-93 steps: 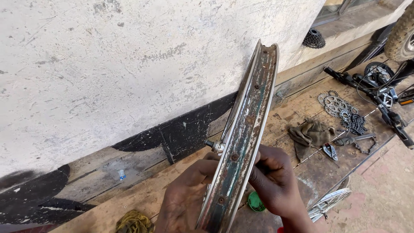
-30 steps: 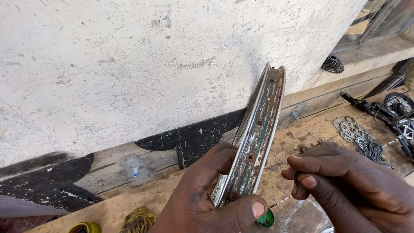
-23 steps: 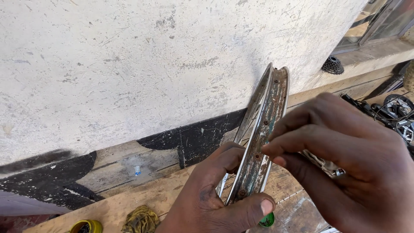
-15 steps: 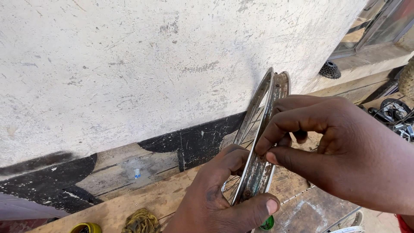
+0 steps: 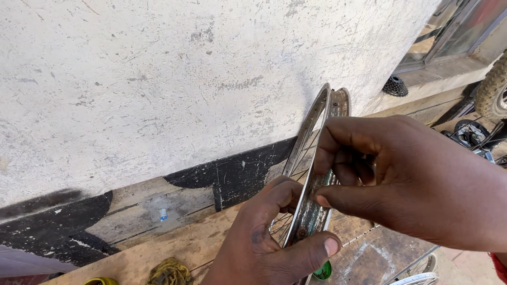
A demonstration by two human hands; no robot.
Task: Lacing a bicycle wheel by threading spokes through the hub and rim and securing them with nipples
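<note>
While the whitewashed wall [image 5: 158, 79] fills the left and top of the view, the plank bench [image 5: 174, 245] runs along its foot, with a crumpled olive rag [image 5: 169, 272] and a yellow-green ring [image 5: 100, 281] at the bottom edge. To the right of these, the left hand [image 5: 269, 243] is clamped on the lower part of a rusty bicycle rim [image 5: 311, 184], fingers behind it and thumb across its front edge. The rim stands on edge, leaning up toward the wall, spokes faintly visible inside it. A green cap [image 5: 322, 272] lies just below the thumb.

Further right, the right hand [image 5: 401, 179] has thumb and fingertips pinched together at the rim's inner channel; whether a small part sits between them cannot be told. Anything that small could slip from the pinch and drop among the clutter below. The rim's corroded edges could scrape the fingertips if the pinch slides along it. Should the left grip loosen, the rim would likely tip sideways. At far right sit a black cassette [image 5: 395, 86] on the ledge and a knobby tyre [image 5: 494, 92].
</note>
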